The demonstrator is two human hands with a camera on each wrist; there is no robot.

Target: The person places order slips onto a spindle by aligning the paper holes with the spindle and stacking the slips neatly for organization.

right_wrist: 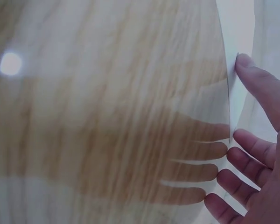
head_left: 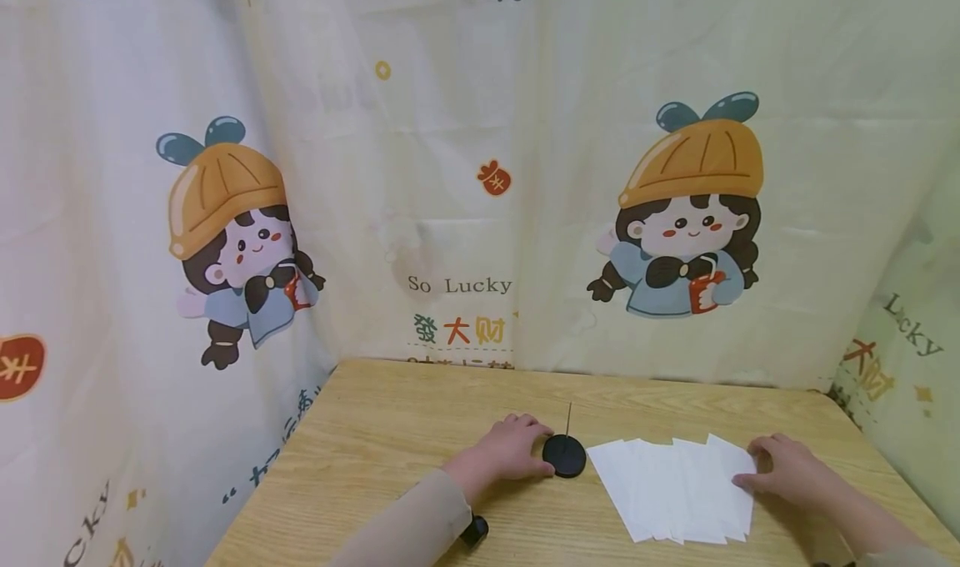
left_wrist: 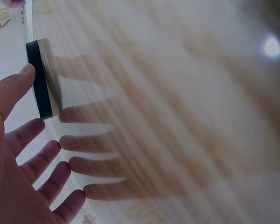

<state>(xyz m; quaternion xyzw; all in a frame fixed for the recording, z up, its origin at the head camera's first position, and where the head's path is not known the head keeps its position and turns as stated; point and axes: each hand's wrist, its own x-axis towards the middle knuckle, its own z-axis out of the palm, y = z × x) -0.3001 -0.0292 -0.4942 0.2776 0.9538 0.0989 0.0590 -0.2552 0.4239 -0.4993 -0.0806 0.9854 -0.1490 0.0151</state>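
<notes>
On the wooden table stands a bill spike with a round black base [head_left: 564,457] and a thin upright rod [head_left: 568,421]. My left hand [head_left: 516,449] lies at the left edge of the base, its thumb and forefinger touching the rim, the other fingertips on the tabletop. In the left wrist view the base [left_wrist: 39,79] shows edge-on beside the thumb. Right of the spike lies a fanned row of overlapping white paper slips [head_left: 671,488]. My right hand [head_left: 787,471] rests at their right edge, its thumb on the outermost slip [right_wrist: 240,42] and its fingers spread.
The light wooden table [head_left: 375,467] is bordered by a printed cloth curtain [head_left: 450,133] at the back and both sides. A small black wrist camera [head_left: 474,531] sits under the left sleeve. The glossy tabletop reflects a bright lamp.
</notes>
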